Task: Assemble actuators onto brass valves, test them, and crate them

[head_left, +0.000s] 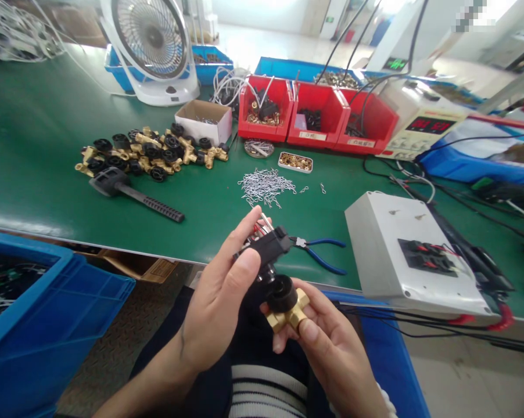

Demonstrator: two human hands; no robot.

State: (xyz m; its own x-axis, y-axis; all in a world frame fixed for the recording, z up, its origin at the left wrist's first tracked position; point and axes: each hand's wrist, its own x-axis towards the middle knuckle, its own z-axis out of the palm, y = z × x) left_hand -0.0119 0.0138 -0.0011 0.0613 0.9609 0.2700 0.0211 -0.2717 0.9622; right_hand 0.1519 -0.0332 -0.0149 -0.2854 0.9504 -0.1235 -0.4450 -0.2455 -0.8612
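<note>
Two hands hold a black unit close above a brass fitting

At the far left, a blue bin [88,296] stands beside the desk [214,191], whose top is green. On the desk there is a pile of brass fittings [151,152] with black collars, and in front of it lies a black mallet [133,191], its handle pointing to the right. A white fan [153,40] stands behind this pile, and a small white box [218,129] is just beside it.

In the middle, the left hand [214,307] has its grip closed around the black unit [267,253], which is tilted over the near edge of the desk. Beyond it lies a heap of wire clips [266,187]. The brass fitting [288,318] is below the unit, with its black collar [282,294] turned upward; I cannot tell if the two parts touch. To the right, the right hand [332,342] has its grip closed on this fitting.

Further right, pliers [323,242] with blue handles lie partly behind the unit, their handles spread. Behind them are a small tray [295,169] of brass pieces and three red bins [334,140]. The last thing is a grey box [393,244], near the right end.
</note>
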